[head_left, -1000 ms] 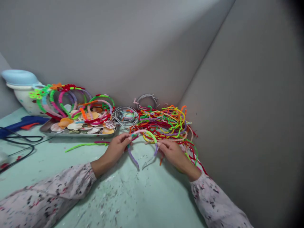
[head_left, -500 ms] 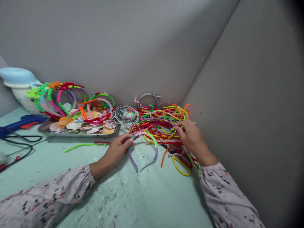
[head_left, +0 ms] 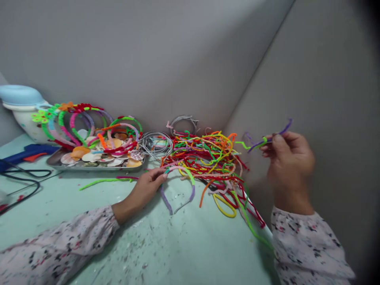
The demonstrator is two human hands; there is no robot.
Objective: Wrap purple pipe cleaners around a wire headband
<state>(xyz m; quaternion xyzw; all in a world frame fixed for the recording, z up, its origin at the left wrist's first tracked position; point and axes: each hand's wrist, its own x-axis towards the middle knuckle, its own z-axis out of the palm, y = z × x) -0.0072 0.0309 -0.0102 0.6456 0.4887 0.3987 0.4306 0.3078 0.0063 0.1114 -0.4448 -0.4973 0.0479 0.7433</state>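
My left hand (head_left: 148, 188) is closed on the upper left of a headband (head_left: 192, 192) wrapped in purple, pink, green and teal fuzzy stems; its two ends point toward me above the table. Raised at the right, against the grey partition, my right hand (head_left: 289, 162) pinches purple and green pipe cleaners (head_left: 285, 128). A green strand trails left from its fingers toward the tangled pile of coloured pipe cleaners (head_left: 208, 158), which lies between the two hands.
At the left, a metal tray (head_left: 97, 169) holds shells and several wrapped headbands. Beside it are a blue glue gun (head_left: 26, 154) with a black cord and a blue-lidded container (head_left: 22, 95). Coiled grey wire (head_left: 157, 145) lies by the pile. Grey partitions stand behind and at right.
My right hand has moved right and up, away from the pile, with purple and green pipe cleaners in its fingers. My left hand still holds the headband in nearly the same place.
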